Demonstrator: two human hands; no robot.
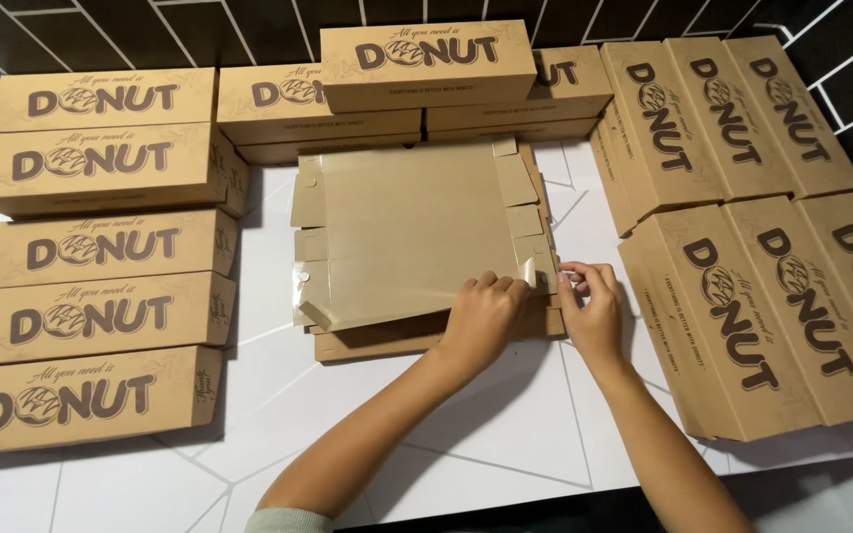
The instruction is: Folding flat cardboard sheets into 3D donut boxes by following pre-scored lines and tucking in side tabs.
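Left hand [483, 314] is lying palm-down on the near right part of a flat, unfolded box blank [412, 232], fingers curled over its near edge and pressing it. Right hand [592, 308] is pinching a small side flap [543, 268] at the blank's right near corner between thumb and fingertips; the two hands are sitting just beside each other, not touching. The blank is matte brown cardboard, smooth, scored, with small tabs along its left and right edges; its near left corner is lifting slightly. It is lying on top of a short stack of more flat blanks [387, 341] at the middle of a white table [486, 434] marked with thin angular lines. Folded long rectangular cardboard boxes with dark printed lettering are crowding it on three sides: a column of five on the left [101, 326], a stacked row at the far side [426, 64], and six set lengthwise and leaning on the right [742, 306]. The right group is standing very near the right hand's wrist. A dark tiled wall [249, 30] with pale grout is running behind.
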